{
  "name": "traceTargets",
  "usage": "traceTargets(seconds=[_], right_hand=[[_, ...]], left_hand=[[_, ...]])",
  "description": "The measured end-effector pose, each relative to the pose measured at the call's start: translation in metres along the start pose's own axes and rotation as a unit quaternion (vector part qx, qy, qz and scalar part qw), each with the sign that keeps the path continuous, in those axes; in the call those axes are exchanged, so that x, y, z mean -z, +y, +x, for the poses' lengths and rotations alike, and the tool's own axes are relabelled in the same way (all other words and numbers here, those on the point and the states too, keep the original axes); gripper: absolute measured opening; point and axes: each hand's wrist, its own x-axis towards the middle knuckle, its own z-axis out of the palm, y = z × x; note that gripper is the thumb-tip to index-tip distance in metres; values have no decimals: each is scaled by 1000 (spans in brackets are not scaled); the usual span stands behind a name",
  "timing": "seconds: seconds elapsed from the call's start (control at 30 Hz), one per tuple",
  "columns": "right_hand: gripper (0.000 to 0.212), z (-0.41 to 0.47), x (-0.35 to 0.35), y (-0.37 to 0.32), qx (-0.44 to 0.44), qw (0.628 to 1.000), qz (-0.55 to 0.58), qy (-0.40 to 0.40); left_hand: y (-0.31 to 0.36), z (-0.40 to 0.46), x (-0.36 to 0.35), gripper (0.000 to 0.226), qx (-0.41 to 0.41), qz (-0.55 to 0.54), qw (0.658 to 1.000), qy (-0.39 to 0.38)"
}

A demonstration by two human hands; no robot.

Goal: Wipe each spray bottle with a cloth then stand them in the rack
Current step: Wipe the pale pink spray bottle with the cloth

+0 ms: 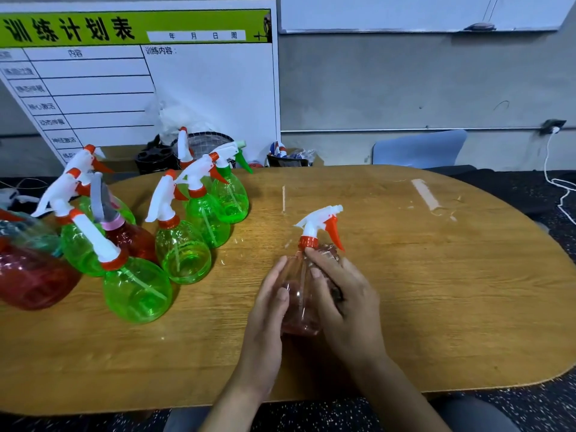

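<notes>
A pale red clear spray bottle with a white head and orange trigger stands at the middle of the wooden table. My left hand lies against its left side with straight fingers. My right hand wraps its right side, fingers up at the orange collar, with something dark showing beneath the hand; I cannot tell whether it is a cloth. Several green spray bottles and red ones stand or lean in a cluster on the table's left part.
A white schedule board leans on the wall behind the table. Dark baskets and a mesh container sit behind the far edge. A blue chair stands at the back right. A white cable hangs at right.
</notes>
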Motion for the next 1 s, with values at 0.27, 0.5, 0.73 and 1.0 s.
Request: traceTargets(seconds=[0.27, 0.5, 0.73, 1.0], right_hand=[[33, -38, 4, -1, 159, 980, 9, -117], [35, -29, 8, -5, -81, 965, 243, 46], [33, -20, 1, -1, -309, 851, 417, 77], [34, -20, 10, 9, -322, 830, 454, 34]], left_hand=[[10, 0, -2, 46, 18, -80, 997, 16], [8, -3, 3, 108, 20, -30, 999, 6], [7, -1, -1, 108, 25, -37, 999, -14], [10, -1, -3, 50, 34, -57, 998, -9]])
